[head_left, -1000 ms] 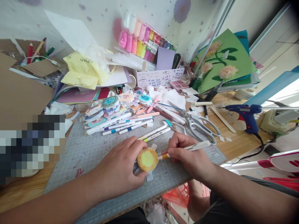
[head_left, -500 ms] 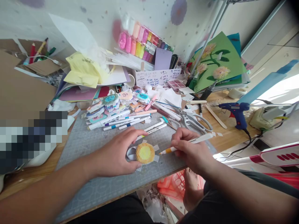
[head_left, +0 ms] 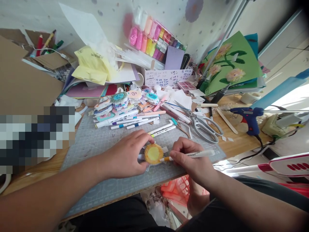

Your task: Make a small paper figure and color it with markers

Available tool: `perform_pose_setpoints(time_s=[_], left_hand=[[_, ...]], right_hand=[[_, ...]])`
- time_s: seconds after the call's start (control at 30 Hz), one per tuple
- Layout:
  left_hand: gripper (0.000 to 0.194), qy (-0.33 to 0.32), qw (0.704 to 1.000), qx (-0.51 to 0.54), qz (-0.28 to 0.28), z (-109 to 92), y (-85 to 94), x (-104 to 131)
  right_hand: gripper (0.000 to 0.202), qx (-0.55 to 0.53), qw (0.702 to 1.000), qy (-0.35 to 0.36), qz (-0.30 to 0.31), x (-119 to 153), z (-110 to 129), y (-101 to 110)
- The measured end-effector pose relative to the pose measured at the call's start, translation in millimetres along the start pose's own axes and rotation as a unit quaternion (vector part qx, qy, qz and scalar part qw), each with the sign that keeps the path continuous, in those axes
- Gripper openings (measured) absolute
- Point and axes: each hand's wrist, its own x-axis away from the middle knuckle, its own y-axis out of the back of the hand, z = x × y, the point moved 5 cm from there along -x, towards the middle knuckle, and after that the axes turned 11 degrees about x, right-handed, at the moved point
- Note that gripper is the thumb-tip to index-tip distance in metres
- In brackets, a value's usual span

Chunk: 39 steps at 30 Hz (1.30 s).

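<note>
My left hand (head_left: 131,153) grips the left edge of a small round disc (head_left: 154,154), orange around the rim and pale yellow in the middle, between thumb and fingers. White tabs stick out from under the disc. In my right hand (head_left: 189,158) is a slim white marker (head_left: 200,154) with an orange tip end, pinched like a pen. Its tip meets the disc's lower right edge. Both hands are over a grey cutting mat (head_left: 96,193). Just behind the disc lie white markers (head_left: 161,130) with their caps on.
Behind are a heap of colourful decorated paper pieces (head_left: 119,100), more markers, and large scissors (head_left: 205,127). A blue glue gun (head_left: 252,117) stands at the right with its cord trailing. A cardboard box (head_left: 24,77) is at the left; packs of coloured clay (head_left: 154,35) lean at the back.
The marker in my right hand has moved left, from beside the disc to its edge. My left hand keeps its hold. The whole view has shifted slightly.
</note>
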Motion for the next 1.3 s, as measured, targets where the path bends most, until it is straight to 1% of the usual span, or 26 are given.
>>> perform_pose_setpoints(time_s=[0.13,0.23,0.33,0.4,0.43,0.53,0.63,0.73,0.83,0.9,1.0,1.13,1.2,1.3], left_hand=[[0.044,-0.002,1.0,0.007,-0.006,3,-1.7,0],[0.047,0.0,1.0,0.016,-0.014,6,0.5,1],[0.052,0.019,0.999,0.031,-0.015,11,6.5,0],[0.05,0.037,0.998,0.043,-0.022,14,12.0,-1],[0.046,0.043,0.998,0.046,-0.031,15,15.0,-2],[0.033,0.032,0.997,0.034,-0.054,16,20.5,-3],[0.034,0.013,0.999,0.02,-0.032,14,16.8,-2],[0.043,0.013,1.0,0.008,-0.006,13,10.9,-1],[0.052,0.014,1.0,-0.001,-0.001,11,7.8,0],[0.055,0.018,1.0,-0.009,0.001,10,6.1,0],[0.056,0.02,1.0,-0.019,0.012,10,3.0,-1],[0.052,0.016,0.999,-0.026,0.016,10,-0.6,-2],[0.049,0.015,0.999,-0.026,0.014,11,-1.9,-3],[0.048,0.017,1.0,-0.018,0.005,13,-2.4,-2]], right_hand=[[0.023,-0.01,1.0,-0.007,0.005,0,0,-2],[0.024,-0.03,0.999,-0.024,0.005,1,-5,-2],[0.022,-0.11,0.992,-0.055,0.018,1,-14,0],[0.021,-0.171,0.983,-0.072,0.0,1,-20,6],[0.022,-0.185,0.98,-0.076,-0.014,1,-22,10],[0.028,-0.165,0.982,-0.077,-0.056,-2,-26,20],[0.03,-0.136,0.986,-0.067,-0.072,-4,-27,23],[0.026,-0.138,0.987,-0.061,-0.059,-5,-29,20],[0.023,-0.155,0.986,-0.041,-0.055,-6,-29,19],[0.02,-0.157,0.986,-0.032,-0.053,-7,-27,19],[0.02,-0.125,0.99,-0.039,-0.042,-8,-21,17],[0.02,-0.057,0.996,-0.053,-0.048,-8,-16,16],[0.021,-0.073,0.994,-0.066,-0.036,-8,-17,15],[0.021,-0.142,0.986,-0.084,-0.024,-7,-23,16]])
